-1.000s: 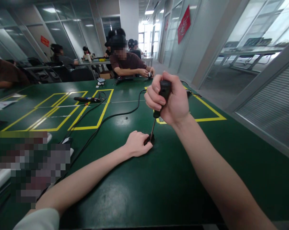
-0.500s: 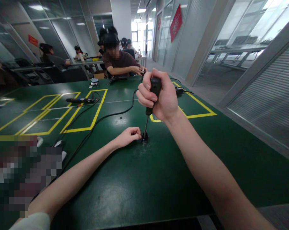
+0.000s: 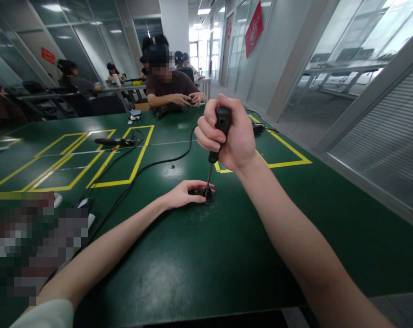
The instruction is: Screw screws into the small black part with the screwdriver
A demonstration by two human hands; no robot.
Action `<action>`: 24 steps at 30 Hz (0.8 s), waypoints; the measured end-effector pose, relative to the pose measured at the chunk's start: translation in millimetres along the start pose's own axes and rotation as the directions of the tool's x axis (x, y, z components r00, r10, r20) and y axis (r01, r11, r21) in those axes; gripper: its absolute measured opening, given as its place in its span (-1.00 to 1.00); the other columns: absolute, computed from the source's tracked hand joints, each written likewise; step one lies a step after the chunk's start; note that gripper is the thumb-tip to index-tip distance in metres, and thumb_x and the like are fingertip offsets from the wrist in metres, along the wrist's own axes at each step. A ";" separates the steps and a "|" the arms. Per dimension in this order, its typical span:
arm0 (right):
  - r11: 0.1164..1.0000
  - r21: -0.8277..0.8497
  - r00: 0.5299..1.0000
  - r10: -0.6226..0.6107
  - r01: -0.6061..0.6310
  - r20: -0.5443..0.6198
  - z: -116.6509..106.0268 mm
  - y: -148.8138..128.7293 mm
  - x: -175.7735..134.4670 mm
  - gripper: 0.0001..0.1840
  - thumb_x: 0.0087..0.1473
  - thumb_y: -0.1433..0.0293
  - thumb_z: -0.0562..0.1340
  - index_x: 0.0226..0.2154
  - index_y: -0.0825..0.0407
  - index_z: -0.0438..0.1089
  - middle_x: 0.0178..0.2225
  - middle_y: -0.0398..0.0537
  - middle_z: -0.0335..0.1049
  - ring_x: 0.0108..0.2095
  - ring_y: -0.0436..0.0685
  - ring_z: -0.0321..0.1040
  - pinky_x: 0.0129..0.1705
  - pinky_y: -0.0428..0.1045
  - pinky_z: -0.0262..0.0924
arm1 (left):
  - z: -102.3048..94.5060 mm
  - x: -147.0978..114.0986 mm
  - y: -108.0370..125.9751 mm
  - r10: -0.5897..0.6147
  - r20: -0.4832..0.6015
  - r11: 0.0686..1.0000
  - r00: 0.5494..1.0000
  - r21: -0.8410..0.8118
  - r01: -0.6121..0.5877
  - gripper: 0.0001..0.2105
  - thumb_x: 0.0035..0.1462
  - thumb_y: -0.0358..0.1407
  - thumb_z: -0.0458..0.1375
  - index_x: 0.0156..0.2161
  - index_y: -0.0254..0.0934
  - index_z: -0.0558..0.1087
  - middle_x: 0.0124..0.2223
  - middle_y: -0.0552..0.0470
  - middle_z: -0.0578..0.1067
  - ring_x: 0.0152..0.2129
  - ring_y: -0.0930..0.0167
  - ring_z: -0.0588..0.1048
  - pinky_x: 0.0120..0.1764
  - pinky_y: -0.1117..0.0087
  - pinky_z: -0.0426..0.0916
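A screwdriver (image 3: pixel 222 125) with a black handle is wrapped in the fingers of my right hand (image 3: pixel 239 132). Its thin metal shaft slants down, slightly to the left, into a small dark round part (image 3: pixel 208 196) on the green table (image 3: pixel 179 259). My left hand (image 3: pixel 184 194) rests low at the left of this part, thumb in front and fingers behind, gripping it around the sides. The part's exact kind is too small and dark to make out, and the screwdriver tip is hidden inside it.
A black cable (image 3: pixel 158 162) runs across the table to my left. Another dark tool (image 3: pixel 114 141) lies within yellow tape outlines (image 3: pixel 134 175). Opposite me a person (image 3: pixel 170 86) handles a small object at the far edge. A tiny dark piece (image 3: pixel 172 166) lies beyond my left hand.
My left hand has opened its curled fingers and closed them around the small dark part. The right hand keeps the screwdriver in nearly the same place. The person opposite has moved their hands left.
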State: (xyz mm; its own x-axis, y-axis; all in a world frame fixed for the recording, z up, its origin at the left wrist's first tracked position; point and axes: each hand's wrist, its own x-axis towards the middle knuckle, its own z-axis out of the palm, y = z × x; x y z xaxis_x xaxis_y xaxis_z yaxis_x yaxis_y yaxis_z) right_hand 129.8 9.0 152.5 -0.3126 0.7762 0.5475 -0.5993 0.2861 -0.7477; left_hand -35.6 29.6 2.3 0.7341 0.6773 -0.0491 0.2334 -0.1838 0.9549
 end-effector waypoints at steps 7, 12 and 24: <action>1.000 0.028 0.999 -0.007 0.006 0.035 -1.0 1.0 -0.3 -0.26 0.32 -0.21 0.00 -0.62 -0.02 0.18 -0.76 -0.36 -0.20 -0.73 -0.09 -0.28 -0.69 -0.16 -0.24 | -0.5 1.0 0.2 0.033 0.014 0.999 0.999 -0.014 -0.032 -0.61 0.09 -0.30 0.36 0.05 -0.32 0.60 0.06 -0.15 0.66 -0.02 0.27 0.60 0.15 0.22 0.39; 1.000 -0.019 1.000 0.005 -0.005 0.010 2.2 1.1 -1.1 -0.27 0.28 -0.24 0.04 -0.62 -0.04 0.15 -0.76 -0.35 -0.20 -0.73 -0.07 -0.30 -0.70 -0.14 -0.25 | -1.7 1.4 -2.1 0.050 0.031 0.999 0.998 -0.014 -0.049 -0.59 0.10 -0.25 0.38 0.06 -0.33 0.60 0.05 -0.16 0.66 -0.05 0.26 0.60 0.14 0.21 0.41; 1.000 0.018 0.999 -0.022 0.021 0.035 0.7 2.3 -1.3 -0.32 0.33 -0.15 0.06 -0.62 -0.03 0.13 -0.77 -0.35 -0.19 -0.74 -0.08 -0.32 -0.74 -0.15 -0.26 | -4.3 3.2 -7.3 0.113 0.051 0.994 0.992 0.001 -0.113 -0.60 0.14 -0.21 0.38 0.06 -0.33 0.61 0.04 -0.14 0.66 -0.04 0.25 0.60 0.14 0.24 0.42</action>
State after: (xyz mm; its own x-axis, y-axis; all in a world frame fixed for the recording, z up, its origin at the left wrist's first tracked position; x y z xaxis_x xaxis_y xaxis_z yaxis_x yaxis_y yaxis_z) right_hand 128.3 8.2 150.4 -0.3251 0.7496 0.5765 -0.6187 0.2925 -0.7292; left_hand -37.7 36.2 -3.6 0.7874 0.6149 0.0439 0.1500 -0.2601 0.9538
